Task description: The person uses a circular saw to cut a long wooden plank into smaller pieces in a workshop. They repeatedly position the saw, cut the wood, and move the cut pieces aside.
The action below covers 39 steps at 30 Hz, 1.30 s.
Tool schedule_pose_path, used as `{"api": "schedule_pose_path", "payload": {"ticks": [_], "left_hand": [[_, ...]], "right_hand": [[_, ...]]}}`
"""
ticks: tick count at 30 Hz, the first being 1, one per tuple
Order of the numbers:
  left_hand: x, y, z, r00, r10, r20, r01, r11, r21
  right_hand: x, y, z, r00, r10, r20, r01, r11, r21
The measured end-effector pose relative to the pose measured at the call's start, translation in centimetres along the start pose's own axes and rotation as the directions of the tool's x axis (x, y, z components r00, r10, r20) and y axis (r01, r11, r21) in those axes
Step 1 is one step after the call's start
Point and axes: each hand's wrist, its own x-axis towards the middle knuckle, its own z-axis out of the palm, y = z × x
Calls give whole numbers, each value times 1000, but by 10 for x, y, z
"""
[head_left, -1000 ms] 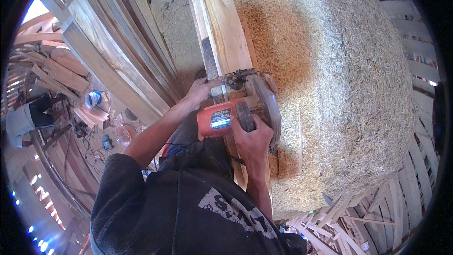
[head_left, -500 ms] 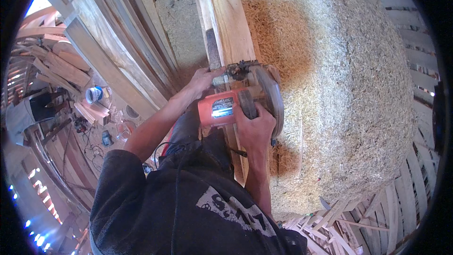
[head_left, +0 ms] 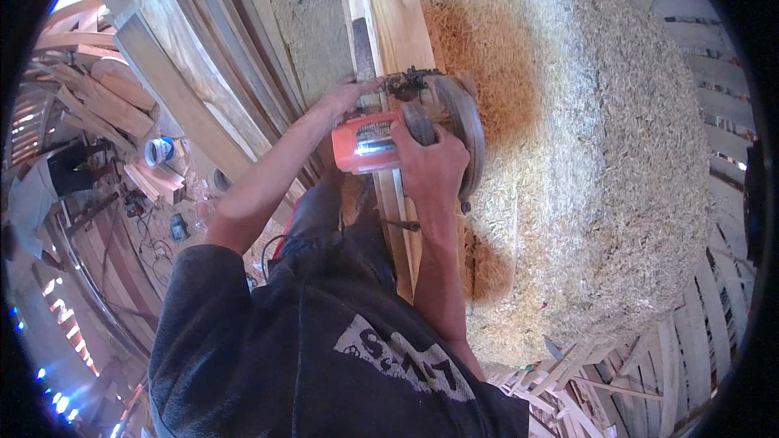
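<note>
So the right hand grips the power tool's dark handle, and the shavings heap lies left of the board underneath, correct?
Wrong side: the head view shows the shavings heap right of the board. The right hand does grip the handle.

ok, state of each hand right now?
Left hand: at front of circular saw; grip cannot be told.
Right hand: closed on saw's black handle.

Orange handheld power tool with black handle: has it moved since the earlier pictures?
Yes: the power tool moved forward, toward the picture's top, relative to the tan heap of wood shavings.
</note>
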Motion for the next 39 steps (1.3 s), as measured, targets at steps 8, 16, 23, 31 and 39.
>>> {"api": "schedule_pose_path", "payload": {"ticks": [8,16,23,31,39], "left_hand": [[25,8,-4,992,-53,112,74,979,-190],[43,5,-30,966,-40,257,157,876,-456],[22,-74,-65,992,75,-98,-116,835,-538],[-159,-161,20,832,-272,484,161,953,258],[-159,-166,101,805,5,593,-23,999,24]], "right_hand": [[22,-4,9,1000,-28,-5,28,999,-30],[36,-17,13,999,-36,26,35,998,51],[52,-18,20,999,-53,13,53,999,6],[57,-31,23,999,-33,22,32,997,65],[62,-32,22,999,-33,3,32,996,80]]}}
